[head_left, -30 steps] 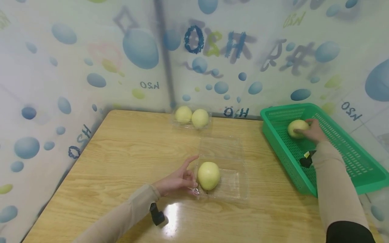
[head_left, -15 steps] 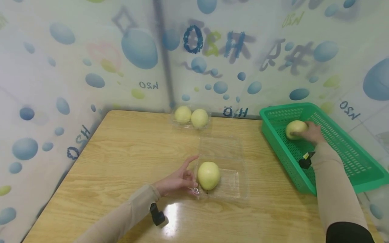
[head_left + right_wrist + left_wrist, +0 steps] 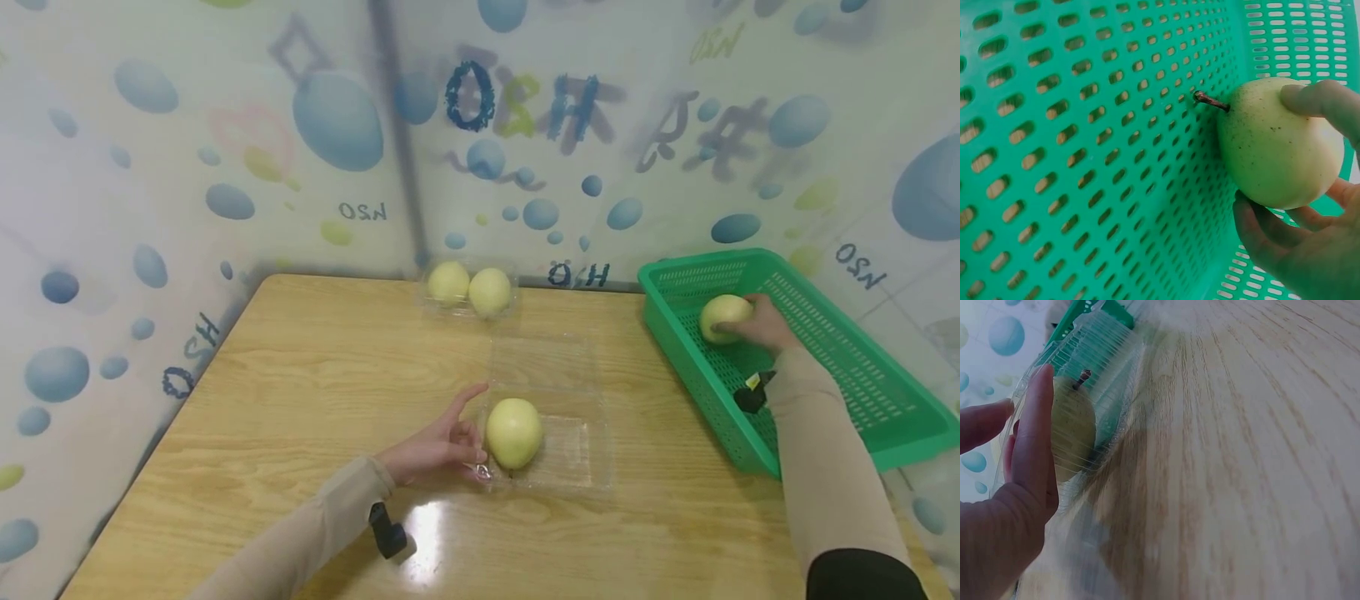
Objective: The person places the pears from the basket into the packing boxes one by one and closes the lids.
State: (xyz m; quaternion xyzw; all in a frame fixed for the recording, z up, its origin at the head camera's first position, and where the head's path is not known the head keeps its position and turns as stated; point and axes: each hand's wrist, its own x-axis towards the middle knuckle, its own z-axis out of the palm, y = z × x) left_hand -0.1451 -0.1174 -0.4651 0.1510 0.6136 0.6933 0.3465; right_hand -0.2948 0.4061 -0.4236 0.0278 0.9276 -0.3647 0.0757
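Note:
In the head view my right hand (image 3: pixel 765 323) reaches into a green plastic basket (image 3: pixel 697 400) and grips a pale yellow pear (image 3: pixel 724 318). Thumb and fingers wrap the pear from two sides in the right wrist view; its brown stem points toward the perforated basket surface. My left hand (image 3: pixel 438 446) rests at the left edge of an open clear plastic clamshell box (image 3: pixel 570 450), index finger and thumb spread along the rim. Inside the box's left half sits a second pear (image 3: pixel 514 433). In the left wrist view that pear (image 3: pixel 1072 428) shows through the ribbed wall, partly behind the fingers.
A closed clear box (image 3: pixel 465 312) with two pears (image 3: pixel 490 292) stands at the back of the wooden table (image 3: pixel 337 350). The clamshell's lid (image 3: pixel 543 360) lies folded back flat. A patterned wall covering (image 3: pixel 420 167) rises behind the table.
My right hand and the pear have shifted slightly left inside the basket. The head view has moved a little; my left hand stays at the box edge.

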